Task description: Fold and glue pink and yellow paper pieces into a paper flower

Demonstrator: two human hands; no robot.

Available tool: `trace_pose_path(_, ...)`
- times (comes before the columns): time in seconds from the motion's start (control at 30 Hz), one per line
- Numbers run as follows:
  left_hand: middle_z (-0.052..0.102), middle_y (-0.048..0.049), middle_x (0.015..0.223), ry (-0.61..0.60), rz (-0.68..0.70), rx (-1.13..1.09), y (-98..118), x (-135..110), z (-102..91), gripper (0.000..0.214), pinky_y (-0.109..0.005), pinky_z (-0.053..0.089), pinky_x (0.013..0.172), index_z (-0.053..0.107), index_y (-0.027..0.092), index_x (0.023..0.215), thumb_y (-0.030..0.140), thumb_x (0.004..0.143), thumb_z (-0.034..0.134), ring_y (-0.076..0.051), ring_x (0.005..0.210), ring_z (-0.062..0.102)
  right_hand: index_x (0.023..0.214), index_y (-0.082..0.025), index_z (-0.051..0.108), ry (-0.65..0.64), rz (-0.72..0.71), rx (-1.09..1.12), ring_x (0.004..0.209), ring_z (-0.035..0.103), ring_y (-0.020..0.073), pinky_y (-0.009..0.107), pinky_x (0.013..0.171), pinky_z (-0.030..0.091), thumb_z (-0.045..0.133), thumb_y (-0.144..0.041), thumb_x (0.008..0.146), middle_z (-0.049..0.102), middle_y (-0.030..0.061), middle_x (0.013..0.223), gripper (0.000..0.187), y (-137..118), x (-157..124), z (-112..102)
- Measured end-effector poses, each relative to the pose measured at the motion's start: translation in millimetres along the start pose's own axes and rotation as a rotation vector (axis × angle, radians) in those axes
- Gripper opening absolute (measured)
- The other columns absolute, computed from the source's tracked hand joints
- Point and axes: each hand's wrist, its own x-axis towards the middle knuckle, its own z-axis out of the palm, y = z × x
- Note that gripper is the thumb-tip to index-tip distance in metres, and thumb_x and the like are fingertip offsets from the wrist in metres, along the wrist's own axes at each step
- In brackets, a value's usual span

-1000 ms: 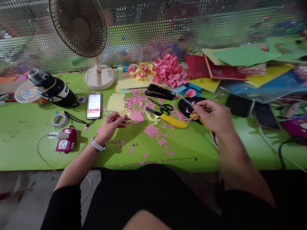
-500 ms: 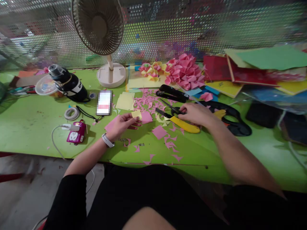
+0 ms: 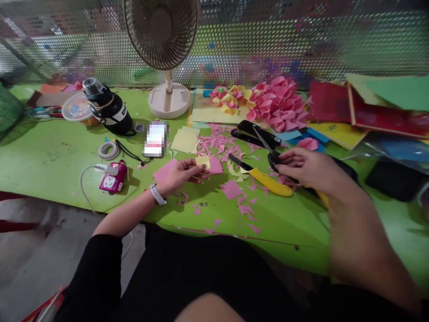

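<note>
My left hand (image 3: 187,172) is closed, pinching a small yellow paper square (image 3: 202,162) between thumb and fingers. It rests by pink paper squares (image 3: 216,165) on the green table. My right hand (image 3: 301,163) grips the black handles of scissors (image 3: 270,150), whose blades point up and to the left in front of a black stapler (image 3: 248,132). Just below the scissors lies a yellow-handled knife (image 3: 270,181) with a dark blade. A loose pink square (image 3: 231,190) and many pink offcuts (image 3: 217,141) surround the hands. Yellow paper sheets (image 3: 185,139) lie beyond my left hand.
A fan (image 3: 169,100) stands at the back beside a heap of pink folded paper petals (image 3: 279,103). On the left are a black bottle (image 3: 109,107), a phone (image 3: 155,139), a tape roll (image 3: 108,150) and a purple power adapter (image 3: 114,179). Red folders (image 3: 385,109) lie right.
My right hand has moved right and up with the scissors, away from the knife. My left hand keeps the yellow square in its pinch. The whole view has shifted slightly.
</note>
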Motion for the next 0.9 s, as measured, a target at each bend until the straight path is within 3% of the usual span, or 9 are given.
trace_pose_path(0.1,0.077,-0.0123,0.105,-0.016,0.024,-0.030,-2.2,-1.2,0.9,0.035,-0.024,0.058,0.074,0.066,0.011,0.092,0.045,0.083,0.074,-0.013,0.084,0.074,0.090,-0.022,0.064,-0.286,0.046,0.464,0.069,0.068,0.0211,0.033,0.059,0.055,0.081,-0.035,0.063,0.074,0.0078,0.083,0.035,-16.5,-21.1,19.8)
trace_pose_path(0.23,0.076,-0.0143,0.107,-0.011,0.023,-0.073,-2.9,-3.6,3.4,0.039,-0.026,0.058,0.075,0.066,0.010,0.092,0.046,0.081,0.076,-0.014,0.086,0.074,0.085,-0.021,0.063,-0.513,0.062,0.546,0.061,0.064,0.0173,0.030,0.051,0.053,0.083,-0.046,0.069,0.071,0.0055,0.075,0.036,-45.9,-45.1,53.0)
trace_pose_path(0.37,0.076,-0.0142,0.105,0.005,0.010,-0.110,-1.6,-5.0,6.3,0.041,-0.028,0.058,0.077,0.066,0.011,0.091,0.047,0.078,0.079,-0.015,0.084,0.075,0.082,-0.021,0.061,-0.553,0.021,0.516,0.061,0.061,0.0155,0.027,0.049,0.050,0.084,-0.055,0.065,0.066,0.0030,0.073,0.045,-54.6,-54.8,70.0)
trace_pose_path(0.57,0.077,-0.0118,0.098,0.002,-0.020,-0.124,1.7,-7.9,12.3,0.041,-0.027,0.059,0.076,0.067,0.011,0.090,0.046,0.075,0.081,-0.014,0.080,0.074,0.094,-0.021,0.061,-0.669,-0.014,0.484,0.066,0.060,0.0150,0.029,0.055,0.051,0.077,-0.060,0.075,0.063,0.0026,0.081,0.046,-40.2,-58.3,82.1)
trace_pose_path(0.9,0.077,-0.0112,0.098,0.002,-0.013,-0.144,-5.8,-7.6,16.1,0.038,-0.026,0.058,0.075,0.068,0.010,0.091,0.043,0.077,0.080,-0.013,0.080,0.074,0.087,-0.022,0.057,-0.612,-0.100,0.471,0.067,0.058,0.0158,0.030,0.059,0.049,0.076,-0.062,0.075,0.061,0.0011,0.076,0.045,-50.7,-64.0,86.6)
